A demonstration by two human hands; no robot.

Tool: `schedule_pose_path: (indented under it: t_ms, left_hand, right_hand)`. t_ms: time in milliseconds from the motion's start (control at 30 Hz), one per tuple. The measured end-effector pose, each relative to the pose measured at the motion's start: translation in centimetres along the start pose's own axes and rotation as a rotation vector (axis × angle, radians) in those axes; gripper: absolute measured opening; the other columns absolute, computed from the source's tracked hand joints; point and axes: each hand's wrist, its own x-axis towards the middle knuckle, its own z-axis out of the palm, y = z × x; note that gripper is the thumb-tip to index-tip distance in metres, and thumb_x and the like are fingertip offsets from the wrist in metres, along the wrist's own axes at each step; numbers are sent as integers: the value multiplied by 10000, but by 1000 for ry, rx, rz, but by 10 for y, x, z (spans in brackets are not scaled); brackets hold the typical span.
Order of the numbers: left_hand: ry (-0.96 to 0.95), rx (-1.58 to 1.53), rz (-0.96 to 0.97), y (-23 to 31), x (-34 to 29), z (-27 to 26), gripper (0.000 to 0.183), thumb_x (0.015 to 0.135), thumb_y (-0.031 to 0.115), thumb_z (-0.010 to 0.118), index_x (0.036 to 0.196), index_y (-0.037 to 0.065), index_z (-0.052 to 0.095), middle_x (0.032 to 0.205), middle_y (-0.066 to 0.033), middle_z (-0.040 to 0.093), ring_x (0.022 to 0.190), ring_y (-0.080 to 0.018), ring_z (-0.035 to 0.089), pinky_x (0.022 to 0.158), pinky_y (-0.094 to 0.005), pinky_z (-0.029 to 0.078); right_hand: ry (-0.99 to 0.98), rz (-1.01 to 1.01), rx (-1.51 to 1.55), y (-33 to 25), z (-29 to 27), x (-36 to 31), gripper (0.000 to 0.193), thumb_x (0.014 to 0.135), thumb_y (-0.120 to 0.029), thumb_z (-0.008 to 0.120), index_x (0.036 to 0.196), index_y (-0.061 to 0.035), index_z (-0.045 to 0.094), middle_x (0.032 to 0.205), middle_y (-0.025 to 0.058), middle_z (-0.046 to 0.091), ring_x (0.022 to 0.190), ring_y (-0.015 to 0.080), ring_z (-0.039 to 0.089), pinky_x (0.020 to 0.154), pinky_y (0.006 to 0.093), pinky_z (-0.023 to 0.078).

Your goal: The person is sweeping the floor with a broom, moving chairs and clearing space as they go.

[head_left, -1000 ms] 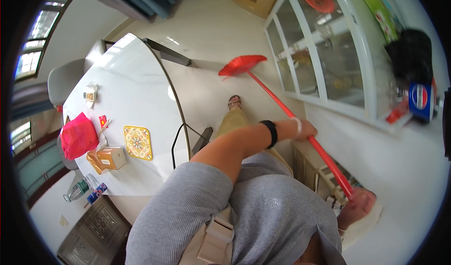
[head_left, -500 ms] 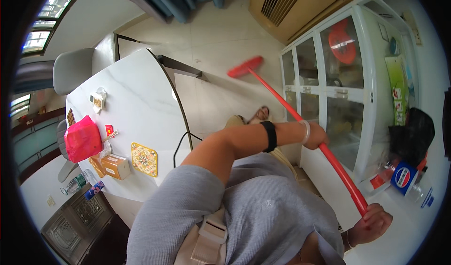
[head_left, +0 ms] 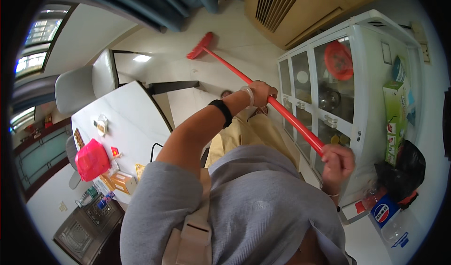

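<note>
White marble-patterned desk (head_left: 136, 112) at left, with a bright pink plastic bag (head_left: 92, 160) and, just beside it, a small brown carton (head_left: 124, 183); both well apart from either hand. Right of these, beyond the desk, red broom head (head_left: 202, 45), the far end of a long-handled broom (head_left: 296, 123); close to the pale tiled floor (head_left: 171, 44), full contact not certain from this view. Long axis of the broom: one straight diagonal, from the head at upper left, away from the body, to the butt end at lower right, with the head crosswise to it. Left grip (head_left: 263, 90), beyond a black wristband (head_left: 221, 111): fingers closed around the middle stretch of the shaft; nearer of the two to the head, with the head ahead of it and to its left. Right grip (head_left: 337, 163): fingers curled tightly around the butt end, near the torso. Farther right, white glass-fronted cabinet (head_left: 364, 100); below it, blue-labelled clear plastic bottle (head_left: 385, 212).
</note>
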Motion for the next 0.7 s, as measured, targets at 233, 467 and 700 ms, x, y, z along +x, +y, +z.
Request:
schedule_pose_path:
  t_ms: [233,467,700]
  left_hand:
    - [-19,-179,499,115,27,-94,277,629,76,601,902,119,613,761,-113,621,768,-315,592,690,-401,461]
    - [-1,-374,697,67,74,-142,176,650,106,614,825,93,603,765,-118,621,742,-314,596,653,-379,467]
    - [329,-435,351,-32,34,-166,189,648,139,654,830,138,604,726,-74,623,687,-284,602,599,-384,463]
  right_hand:
    - [110,-604,-25,-153,-45,41,211,849,-163,409,696,-27,462,517,15,296,516,132,348,494,261,276]
    - [176,-731,-284,-182,50,134,218,858,-167,425,942,2,535,512,-4,316,462,112,303,498,273,295]
    - [54,-474,-236,-123,116,161,131,869,-41,442,968,-6,519,533,4,370,500,122,393,532,274,355]
